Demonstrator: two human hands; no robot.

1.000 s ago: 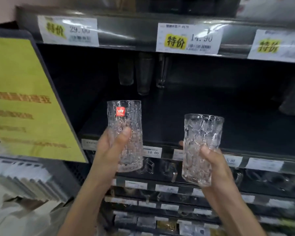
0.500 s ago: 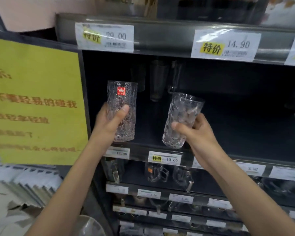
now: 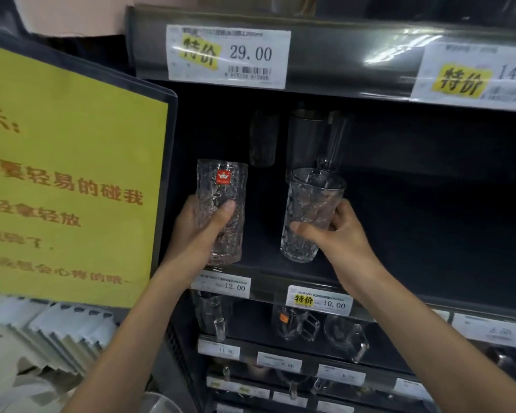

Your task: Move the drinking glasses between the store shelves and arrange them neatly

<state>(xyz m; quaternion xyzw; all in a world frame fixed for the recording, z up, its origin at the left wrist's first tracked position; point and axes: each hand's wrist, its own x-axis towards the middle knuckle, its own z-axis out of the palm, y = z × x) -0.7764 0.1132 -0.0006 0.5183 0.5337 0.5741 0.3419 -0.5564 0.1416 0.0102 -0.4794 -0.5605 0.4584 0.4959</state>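
My left hand (image 3: 201, 231) grips a tall textured clear glass with a red sticker (image 3: 222, 186), upright at the left front of the dark shelf (image 3: 429, 234). My right hand (image 3: 337, 236) holds a second textured glass (image 3: 309, 204), tilted slightly left, its base low over the shelf front; I cannot tell whether either base touches the shelf. Several dark tall glasses (image 3: 304, 138) stand at the back of the same shelf.
A yellow sign (image 3: 66, 174) in a dark frame stands left of the shelf. Price tags (image 3: 227, 56) line the shelf edges. Glass mugs (image 3: 298, 321) sit on the shelf below. Stacked white packets (image 3: 57, 332) lie at lower left.
Both hands have carried the glasses up from in front of the lower shelves and in over the dark shelf. The right glass now stands a little more upright than half a second ago.
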